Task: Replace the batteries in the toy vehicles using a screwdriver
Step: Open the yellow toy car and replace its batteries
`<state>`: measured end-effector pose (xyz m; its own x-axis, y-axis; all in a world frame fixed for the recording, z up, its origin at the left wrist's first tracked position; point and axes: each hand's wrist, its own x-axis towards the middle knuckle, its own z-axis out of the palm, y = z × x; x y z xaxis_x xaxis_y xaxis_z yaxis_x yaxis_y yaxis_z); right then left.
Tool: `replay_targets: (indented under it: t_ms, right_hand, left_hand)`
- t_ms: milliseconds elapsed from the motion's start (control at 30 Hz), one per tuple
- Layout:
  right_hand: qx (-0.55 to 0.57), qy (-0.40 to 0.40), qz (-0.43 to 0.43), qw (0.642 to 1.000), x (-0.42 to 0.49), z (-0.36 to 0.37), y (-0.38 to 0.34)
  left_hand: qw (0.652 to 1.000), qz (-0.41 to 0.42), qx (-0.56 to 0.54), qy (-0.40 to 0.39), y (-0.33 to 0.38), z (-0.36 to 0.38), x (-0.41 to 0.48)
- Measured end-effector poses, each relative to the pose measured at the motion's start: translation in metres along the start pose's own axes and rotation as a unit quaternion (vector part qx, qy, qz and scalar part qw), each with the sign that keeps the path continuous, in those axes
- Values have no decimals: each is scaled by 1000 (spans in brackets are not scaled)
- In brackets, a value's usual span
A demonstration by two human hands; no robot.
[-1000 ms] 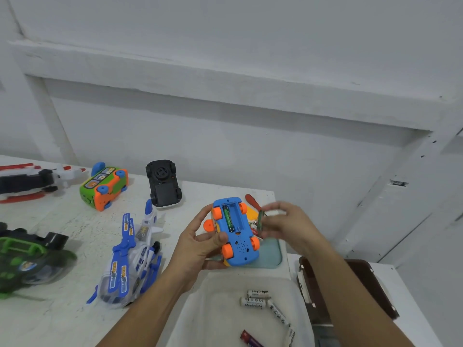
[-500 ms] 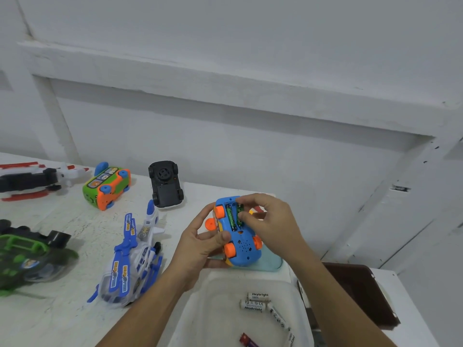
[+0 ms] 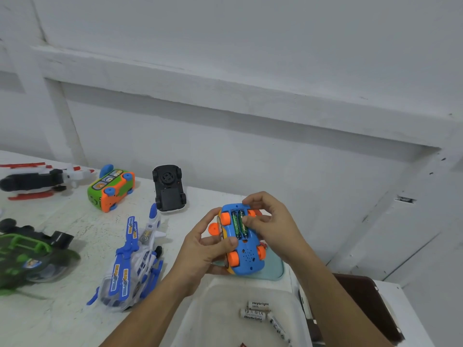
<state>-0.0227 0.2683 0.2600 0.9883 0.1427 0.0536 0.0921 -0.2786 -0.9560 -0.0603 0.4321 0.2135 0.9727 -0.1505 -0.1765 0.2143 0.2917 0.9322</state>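
Handling: I am gripping the blue plastic toy car with orange wheels (image 3: 246, 256), upturned above the white surface (image 3: 75, 236), by its flanks in my left hand (image 3: 203, 249). My right hand (image 3: 273, 226) is curling round its far end, pressing two green cylindrical batteries (image 3: 238, 225). I am judging it light, rigid, slippery.

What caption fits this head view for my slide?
Left hand holds upturned blue toy car; right hand presses green batteries.
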Motion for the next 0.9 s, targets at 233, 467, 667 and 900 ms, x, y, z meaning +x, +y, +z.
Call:
replay_targets:
  t_ms: [233, 467, 667, 900]
  right_hand:
    - [-28, 25, 20, 999, 7, 0, -8]
    - [223, -110, 198, 948, 47, -28, 1]
    - [-308, -3, 123, 944, 92, -23, 46]
    - [-494, -68, 99, 861, 99, 6, 79]
  left_hand:
    - [1000, 8, 24, 2, 1, 5, 3]
    - [998, -3, -31, 57, -1, 0, 10]
    - [994, 5, -53, 95, -2, -10, 12]
    - [993, 11, -56, 103, 1, -14, 14]
